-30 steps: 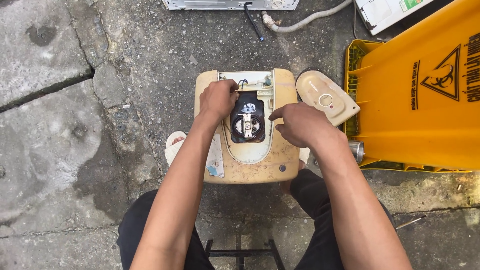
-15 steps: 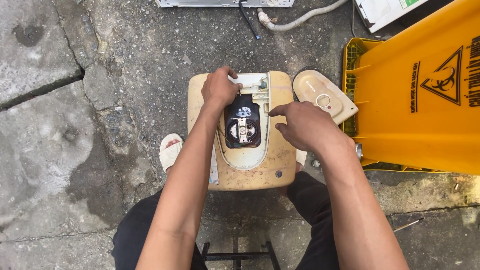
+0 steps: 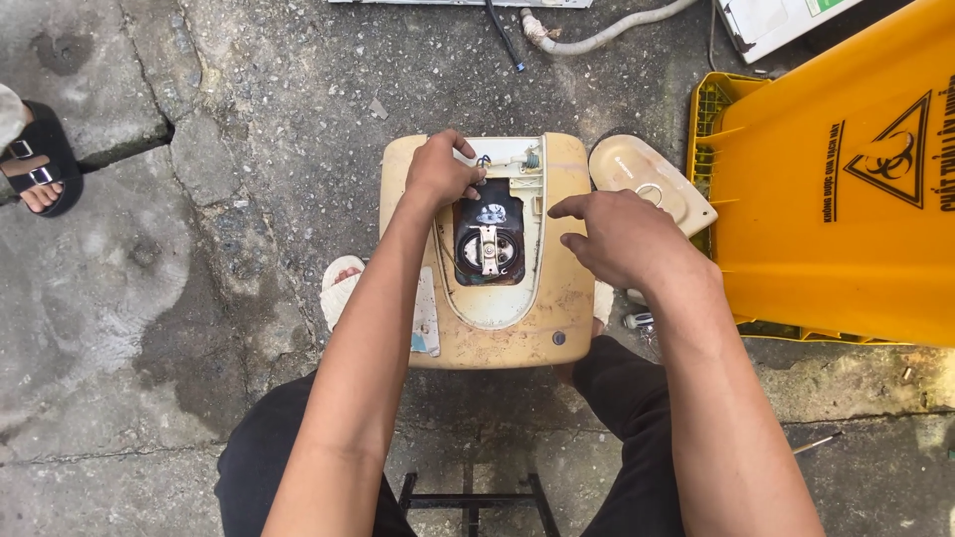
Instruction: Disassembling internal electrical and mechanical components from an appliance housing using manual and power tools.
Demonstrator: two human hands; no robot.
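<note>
A yellowed plastic appliance casing (image 3: 557,318) lies on the concrete between my knees. Its middle is cut open and shows a dark round motor part (image 3: 489,249) with a metal bracket. My left hand (image 3: 440,171) rests at the casing's upper left, fingers pinched on small wires near the top of the opening. My right hand (image 3: 622,237) hovers over the casing's right side, fingers loosely curled, index finger pointing left toward the opening, holding nothing I can see.
A detached cream cover (image 3: 652,182) lies right of the casing. A yellow waste bin (image 3: 846,189) lies on its side at the right. A hose (image 3: 597,35) and a cable run along the top. Another person's sandalled foot (image 3: 40,159) is at the left edge.
My left hand has slid up from over the motor part to the top of the opening. My right hand has stayed beside the opening.
</note>
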